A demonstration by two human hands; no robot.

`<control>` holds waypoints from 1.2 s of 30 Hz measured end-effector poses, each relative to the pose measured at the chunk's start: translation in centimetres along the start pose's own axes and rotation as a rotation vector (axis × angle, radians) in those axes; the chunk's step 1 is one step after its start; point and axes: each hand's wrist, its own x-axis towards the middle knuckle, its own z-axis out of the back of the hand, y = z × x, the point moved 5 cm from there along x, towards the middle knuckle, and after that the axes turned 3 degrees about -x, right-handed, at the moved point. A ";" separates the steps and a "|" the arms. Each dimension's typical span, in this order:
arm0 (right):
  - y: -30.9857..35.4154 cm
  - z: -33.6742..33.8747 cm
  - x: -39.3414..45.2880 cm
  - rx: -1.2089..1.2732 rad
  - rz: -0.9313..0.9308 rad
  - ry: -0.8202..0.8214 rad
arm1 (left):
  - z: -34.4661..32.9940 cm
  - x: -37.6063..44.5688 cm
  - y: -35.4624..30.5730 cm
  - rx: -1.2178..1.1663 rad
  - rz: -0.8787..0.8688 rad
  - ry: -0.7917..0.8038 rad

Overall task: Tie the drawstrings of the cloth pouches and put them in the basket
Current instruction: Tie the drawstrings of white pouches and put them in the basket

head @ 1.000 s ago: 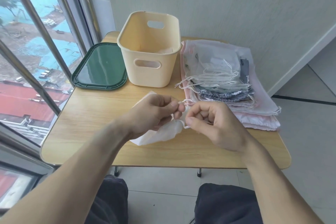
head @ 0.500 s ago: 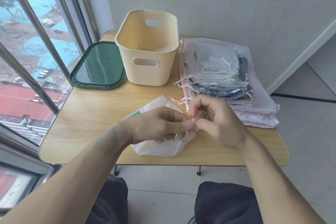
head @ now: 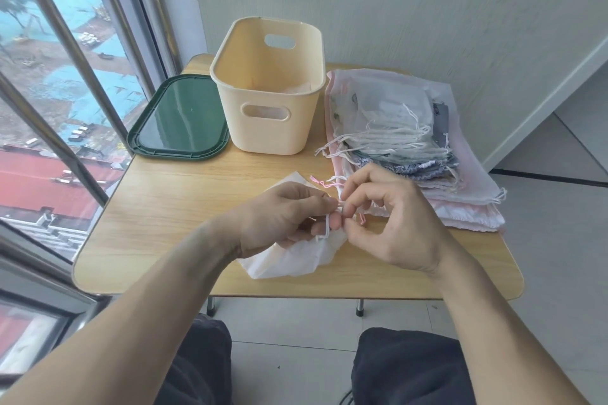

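Note:
A white cloth pouch (head: 289,260) lies on the wooden table (head: 171,207) near its front edge, partly under my hands. My left hand (head: 283,214) pinches the pouch's gathered mouth and a white loop of drawstring (head: 324,231). My right hand (head: 388,220) pinches the drawstring ends right beside my left fingertips; a pink cord end (head: 320,182) sticks out above them. The cream plastic basket (head: 263,128) stands behind, with pale cloth showing inside it.
A stack of flat cloth pouches (head: 411,148) with loose white strings lies at the table's right side. A dark green lid (head: 179,122) lies left of the basket. Window bars run along the left; a wall stands behind.
Both hands have shifted slightly toward the table's front while working the strings. The pink cord end now sticks out above my fingers, and a white loop hangs below them.

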 end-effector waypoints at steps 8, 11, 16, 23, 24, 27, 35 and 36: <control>-0.4 0.0 0.5 -0.053 -0.072 -0.110 | -0.4 0.8 -0.1 0.058 0.000 -0.073; -0.4 0.1 0.5 -0.043 -0.064 -0.131 | -0.5 0.8 -0.1 0.055 0.012 -0.071; -0.4 0.1 0.5 0.042 -0.055 -0.135 | -0.7 0.7 -0.1 -0.107 0.037 -0.081; -0.1 -0.5 0.2 0.139 -0.056 -0.138 | -1.1 0.7 0.5 -0.353 0.176 -0.146; -0.2 -0.6 0.3 0.149 -0.057 -0.147 | -1.0 0.8 0.6 -0.371 0.189 -0.154; -0.2 -0.7 0.4 0.188 -0.063 -0.177 | -1.1 0.8 0.6 -0.383 0.200 -0.156; -0.6 -0.9 0.5 0.354 -0.104 -0.258 | -1.0 0.7 0.5 -0.316 0.085 -0.076; -0.8 -0.9 0.5 0.385 -0.136 -0.261 | -1.0 0.7 0.2 -0.347 0.059 -0.078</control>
